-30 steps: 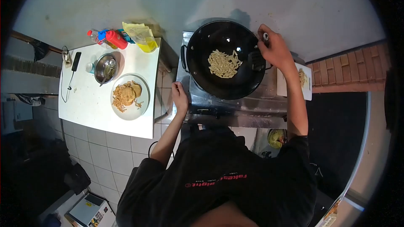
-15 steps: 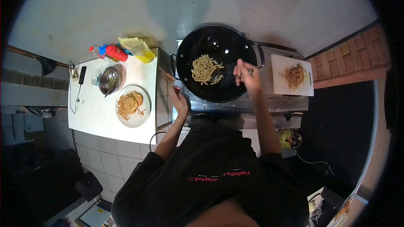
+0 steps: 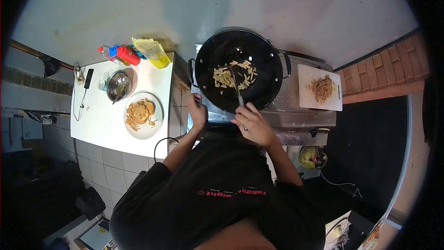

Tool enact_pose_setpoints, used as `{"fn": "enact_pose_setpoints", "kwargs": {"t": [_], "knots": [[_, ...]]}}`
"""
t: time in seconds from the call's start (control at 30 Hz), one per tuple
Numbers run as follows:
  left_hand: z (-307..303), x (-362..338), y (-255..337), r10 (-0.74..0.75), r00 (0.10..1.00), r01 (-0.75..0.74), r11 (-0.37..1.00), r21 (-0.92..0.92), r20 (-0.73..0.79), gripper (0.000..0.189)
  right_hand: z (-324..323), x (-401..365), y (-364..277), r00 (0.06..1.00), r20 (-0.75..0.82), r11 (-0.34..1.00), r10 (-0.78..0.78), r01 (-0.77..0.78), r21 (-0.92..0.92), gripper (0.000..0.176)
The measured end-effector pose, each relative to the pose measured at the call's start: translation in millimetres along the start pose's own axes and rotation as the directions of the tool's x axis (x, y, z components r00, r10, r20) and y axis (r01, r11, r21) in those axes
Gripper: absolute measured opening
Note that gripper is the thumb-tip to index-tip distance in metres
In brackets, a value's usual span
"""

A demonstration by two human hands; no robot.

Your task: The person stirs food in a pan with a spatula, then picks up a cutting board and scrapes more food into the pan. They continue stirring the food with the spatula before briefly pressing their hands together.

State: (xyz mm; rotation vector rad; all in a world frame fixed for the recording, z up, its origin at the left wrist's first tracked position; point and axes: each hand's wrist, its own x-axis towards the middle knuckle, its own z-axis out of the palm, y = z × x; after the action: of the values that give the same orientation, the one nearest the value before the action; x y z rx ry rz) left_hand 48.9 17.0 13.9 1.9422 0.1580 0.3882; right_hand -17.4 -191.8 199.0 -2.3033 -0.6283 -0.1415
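Right hand: here I am, fingers closed round the spatula's grip, my hand point(image 3: 253, 124) just over the wok's near rim
Left hand: mine point(image 3: 198, 114) sits at the stove's left edge, fingers partly curled; whether they grip it, I can't tell
Spatula: slanting away from me, shaft point(image 3: 240, 100) over the rim, far end down among the pieces
Pieces: pale, in the wok's middle, a heap point(image 3: 223, 78) left of the spatula, a looser spread to its right
Wok: black point(image 3: 267, 90), on the stove point(image 3: 298, 119)
Right side: white board point(image 3: 307, 71) bearing brown strips point(image 3: 322, 89)
Left side: table point(image 3: 98, 116) with plate point(image 3: 158, 115) and metal bowl point(image 3: 110, 91)
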Motion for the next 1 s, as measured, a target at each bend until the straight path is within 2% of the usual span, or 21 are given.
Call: {"fn": "enact_pose_setpoints", "kwargs": {"t": [0.1,0.17,0.27,0.37,0.47,0.53,0.6,0.73,0.8,0.83,0.9,0.93,1.0], "knots": [[-1,-3,-6,-0.003,1.000,0.003,1.000,0.020,0.009,0.036,-13,-7,0,0.990,0.070,0.986,-0.124,0.131,-0.107,0.017],[-1,-1,-9,0.003,1.000,-0.003,1.000,0.031,0.003,0.036,-21,-9,-7,0.989,0.082,0.984,-0.127,0.136,-0.118,0.017],[0,-1,-6,-0.071,0.997,0.071,0.997,-0.014,0.011,0.036,-28,-10,-23,0.984,0.112,0.978,-0.140,0.155,-0.142,0.017],[2,-1,-15,-0.108,0.994,0.109,0.993,-0.038,0.021,0.035,-25,-11,-40,0.990,0.055,0.987,-0.129,0.134,-0.091,0.019],[-1,-3,-8,-0.061,0.998,0.061,0.998,-0.035,-0.003,0.034,-17,-11,-53,0.990,-0.003,0.990,-0.140,0.140,-0.025,0.018],[-1,-1,-3,-0.068,0.998,0.069,0.997,-0.045,0.016,0.032,-15,-11,-54,0.991,0.011,0.991,-0.136,0.136,-0.012,0.017],[-1,0,-2,-0.081,0.996,0.082,0.996,-0.044,0.028,0.032,-10,-14,-50,0.996,0.016,0.996,-0.092,0.092,0.024,0.015],[0,-1,-8,-0.087,0.996,0.088,0.996,-0.032,0.038,0.030,-6,-10,-16,1.000,0.022,1.000,-0.008,0.009,-0.021,0.011],[0,-1,-8,-0.093,0.995,0.095,0.995,-0.043,0.044,0.029,-13,-1,-8,0.994,-0.088,0.997,0.069,-0.071,-0.025,0.011],[0,0,-6,-0.100,0.994,0.103,0.993,-0.056,0.049,0.029,-13,3,-4,0.994,-0.087,0.997,0.065,-0.068,-0.022,0.011],[1,2,-8,-0.091,0.995,0.093,0.995,-0.039,0.044,0.028,-13,9,3,0.909,-0.387,0.988,0.154,-0.129,0.091,0.014],[1,0,-11,-0.078,0.996,0.080,0.997,-0.023,0.047,0.028,-18,15,2,0.880,-0.442,0.983,0.173,-0.129,0.127,0.018],[0,0,-10,-0.056,0.998,0.056,0.998,-0.018,0.039,0.028,-18,18,-1,0.814,-0.450,0.923,0.367,-0.258,0.285,0.021]]}}
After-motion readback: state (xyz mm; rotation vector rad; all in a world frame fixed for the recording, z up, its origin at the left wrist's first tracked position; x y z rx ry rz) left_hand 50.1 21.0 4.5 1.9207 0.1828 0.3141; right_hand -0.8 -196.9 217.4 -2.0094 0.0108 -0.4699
